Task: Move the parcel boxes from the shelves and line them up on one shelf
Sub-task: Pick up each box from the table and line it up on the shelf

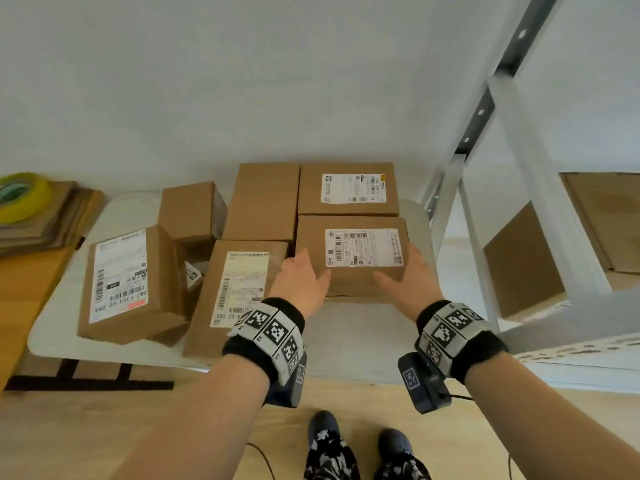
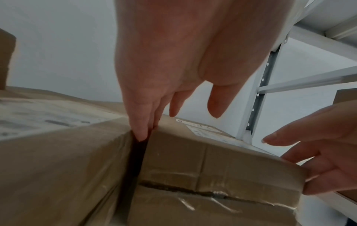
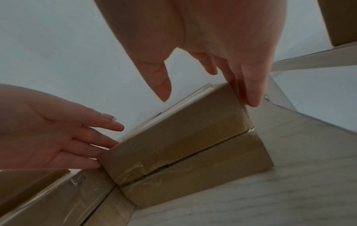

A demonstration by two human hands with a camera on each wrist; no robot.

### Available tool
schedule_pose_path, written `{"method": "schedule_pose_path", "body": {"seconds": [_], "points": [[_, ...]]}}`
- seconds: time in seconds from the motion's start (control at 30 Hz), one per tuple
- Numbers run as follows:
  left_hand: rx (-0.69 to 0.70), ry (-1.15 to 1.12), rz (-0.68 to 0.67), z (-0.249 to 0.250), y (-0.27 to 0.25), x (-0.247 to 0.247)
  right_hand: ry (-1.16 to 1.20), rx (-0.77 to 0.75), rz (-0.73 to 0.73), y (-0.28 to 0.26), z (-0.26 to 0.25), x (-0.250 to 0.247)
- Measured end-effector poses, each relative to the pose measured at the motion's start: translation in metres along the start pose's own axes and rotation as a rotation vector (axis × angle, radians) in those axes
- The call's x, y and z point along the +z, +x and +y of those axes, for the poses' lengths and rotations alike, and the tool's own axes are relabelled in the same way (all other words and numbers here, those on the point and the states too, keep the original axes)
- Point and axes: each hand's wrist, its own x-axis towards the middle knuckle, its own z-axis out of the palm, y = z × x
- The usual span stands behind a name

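Observation:
A brown parcel box (image 1: pixel 360 275) with a white shipping label stands on the white surface (image 1: pixel 363 337), at the right end of a group of boxes. My left hand (image 1: pixel 301 278) lies against its left side, with straight fingers (image 2: pixel 142 122) reaching into the narrow gap beside the neighbouring labelled box (image 1: pixel 239 296). My right hand (image 1: pixel 408 275) lies flat against its right side, fingers (image 3: pixel 251 91) straight. Both thumbs hover over the top near the front edge. The box (image 2: pixel 212 160) (image 3: pixel 183 137) shows a taped seam across its front face.
Behind it stand another labelled box (image 1: pixel 346 188) and a plain one (image 1: pixel 263 202). A small box (image 1: pixel 190 209) and a tilted labelled box (image 1: pixel 128 282) are further left. Yellow tape (image 1: pixel 20 199) sits on flattened cardboard. A white metal rack (image 1: pixel 519 168) with a box (image 1: pixel 606 220) stands right.

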Motion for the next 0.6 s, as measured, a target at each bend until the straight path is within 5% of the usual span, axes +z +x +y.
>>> {"method": "schedule_pose_path", "body": {"seconds": [0.23, 0.6], "points": [[-0.017, -0.063, 0.048, 0.011, -0.016, -0.006, -0.027, 0.027, 0.021, -0.012, -0.005, -0.012], [-0.013, -0.258, 0.428, 0.042, -0.084, -0.008, 0.075, -0.124, 0.055, -0.058, -0.015, -0.057]]}}
